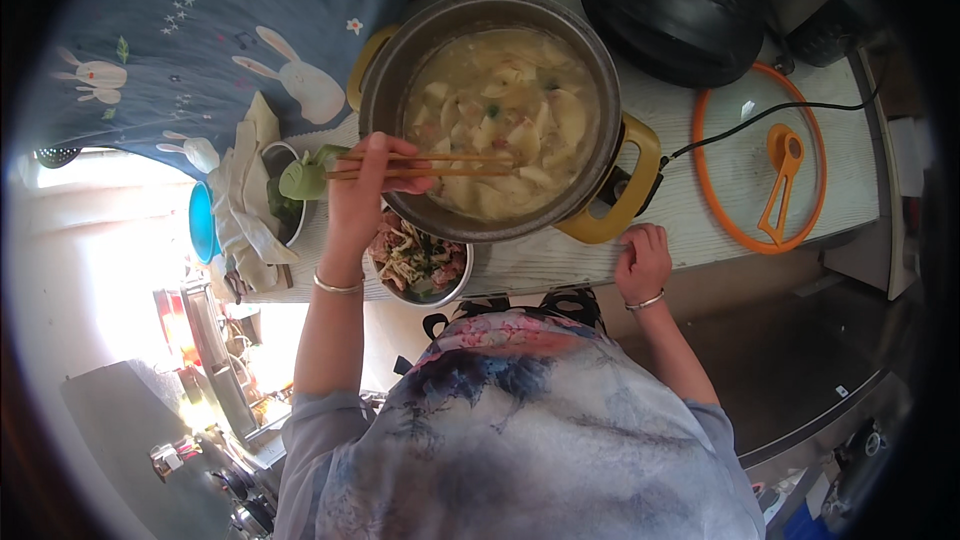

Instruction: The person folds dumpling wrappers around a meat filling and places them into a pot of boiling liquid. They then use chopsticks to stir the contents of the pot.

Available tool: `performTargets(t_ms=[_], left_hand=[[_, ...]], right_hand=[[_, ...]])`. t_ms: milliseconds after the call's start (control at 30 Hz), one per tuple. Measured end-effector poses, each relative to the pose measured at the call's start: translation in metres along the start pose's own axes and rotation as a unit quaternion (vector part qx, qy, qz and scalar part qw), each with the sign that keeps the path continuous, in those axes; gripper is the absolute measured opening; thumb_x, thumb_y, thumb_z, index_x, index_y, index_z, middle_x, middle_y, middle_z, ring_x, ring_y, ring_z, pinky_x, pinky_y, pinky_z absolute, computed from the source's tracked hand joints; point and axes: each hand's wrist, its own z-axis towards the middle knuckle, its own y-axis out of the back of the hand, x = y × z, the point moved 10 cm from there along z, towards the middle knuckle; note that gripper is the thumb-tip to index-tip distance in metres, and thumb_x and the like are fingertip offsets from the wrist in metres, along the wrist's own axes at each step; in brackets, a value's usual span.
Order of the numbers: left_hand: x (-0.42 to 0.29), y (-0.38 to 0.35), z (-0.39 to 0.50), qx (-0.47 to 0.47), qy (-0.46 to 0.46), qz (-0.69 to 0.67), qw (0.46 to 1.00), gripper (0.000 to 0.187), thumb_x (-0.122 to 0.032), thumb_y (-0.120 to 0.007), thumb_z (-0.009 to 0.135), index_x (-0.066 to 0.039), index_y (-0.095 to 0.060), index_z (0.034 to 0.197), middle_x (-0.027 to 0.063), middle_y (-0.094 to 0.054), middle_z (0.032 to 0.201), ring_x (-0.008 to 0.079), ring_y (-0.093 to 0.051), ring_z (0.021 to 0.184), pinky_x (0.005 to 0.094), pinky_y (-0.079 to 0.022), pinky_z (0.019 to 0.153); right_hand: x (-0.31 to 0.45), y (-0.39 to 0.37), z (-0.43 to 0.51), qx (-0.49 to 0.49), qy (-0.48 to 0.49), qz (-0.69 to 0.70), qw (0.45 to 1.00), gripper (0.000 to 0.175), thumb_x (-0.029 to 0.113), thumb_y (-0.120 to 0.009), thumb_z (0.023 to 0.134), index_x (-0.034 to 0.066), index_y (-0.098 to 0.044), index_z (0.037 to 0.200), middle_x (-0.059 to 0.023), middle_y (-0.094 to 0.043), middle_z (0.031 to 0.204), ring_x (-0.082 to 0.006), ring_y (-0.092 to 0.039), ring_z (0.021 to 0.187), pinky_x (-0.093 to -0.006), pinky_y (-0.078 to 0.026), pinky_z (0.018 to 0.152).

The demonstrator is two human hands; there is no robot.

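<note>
My left hand (367, 180) is shut on a pair of wooden chopsticks (450, 165), whose tips reach over the broth in a large electric pot (491, 229). Pale, flat pieces of food (525, 127) with bits of green and red fill the broth. Behind the chopsticks' rear ends is a rounded light green item (304, 177); I cannot tell what it is. My right hand (645, 262), its fingers curled around nothing visible, is at the table's front edge just below the pot's yellow handle (637, 180). Under the pot's near rim stands a steel bowl (466, 270) of raw-looking meat and greens.
An orange-rimmed glass lid (701, 157) lies on the table at right, crossed by a black cord (757, 116). A black domed appliance (667, 15) stands behind it. At left are a beige cloth (244, 195), another metal bowl (300, 221), a blue container (201, 221) and a rabbit-print curtain (225, 7).
</note>
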Motion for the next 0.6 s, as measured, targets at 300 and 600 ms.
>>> performTargets(t_ms=[300,600], left_hand=[[-0.004,-0.020,0.004,-0.006,-0.031,0.018,0.999,0.034,-0.028,-0.045,0.110,0.002,-0.061,0.108,0.0161,-0.072,0.100,0.0199,-0.074,0.078,0.0297,-0.062,0.073],[-0.022,-0.041,0.010,-0.004,-0.071,0.014,0.997,0.033,-0.027,-0.047,0.109,0.002,-0.061,0.109,0.0148,-0.071,0.099,0.0217,-0.074,0.079,0.0303,-0.062,0.075]], right_hand=[[0.003,0.000,0.001,-0.001,0.006,0.005,1.000,0.020,-0.006,-0.055,0.068,0.0066,-0.058,0.083,-0.0095,-0.060,0.087,-0.0328,-0.055,0.081,-0.0413,-0.047,0.066],[0.001,-0.002,0.000,0.003,0.000,0.004,1.000,0.020,-0.006,-0.055,0.068,0.0067,-0.057,0.083,-0.0088,-0.060,0.086,-0.0325,-0.055,0.079,-0.0412,-0.046,0.065]])
